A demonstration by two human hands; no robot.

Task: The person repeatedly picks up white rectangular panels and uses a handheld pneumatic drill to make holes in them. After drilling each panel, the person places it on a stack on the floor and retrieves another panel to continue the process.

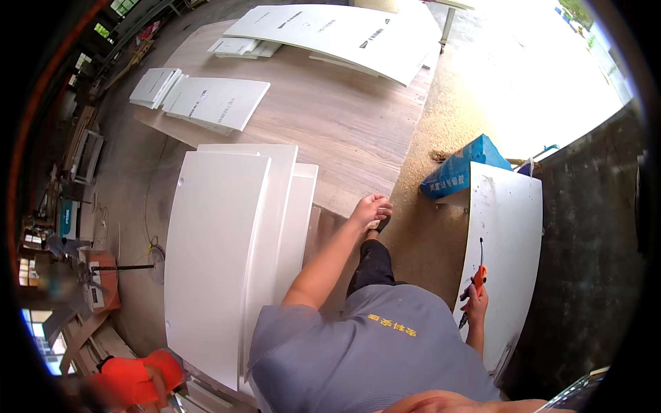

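Note:
My left hand (374, 209) reaches forward past the corner of the wood-grain table (323, 148), above my foot. Its fingers are curled together, and whatever may be between them is too small to make out. At my right side, my right hand (475, 301) is closed round the handle of an orange-and-black hand tool (480, 277). A long, thin dark rod points forward from this tool, over a white board (513, 237) standing at my right. To the left of my left arm stands a stack of white panels (217, 255).
White panels (330, 31) lie at the table's far end, with smaller stacked panels (217, 100) at its left. A blue bag (461, 168) stands by the white board, near a dark wall (585, 261). A person in orange (141, 378) is at lower left, near a fan (93, 275).

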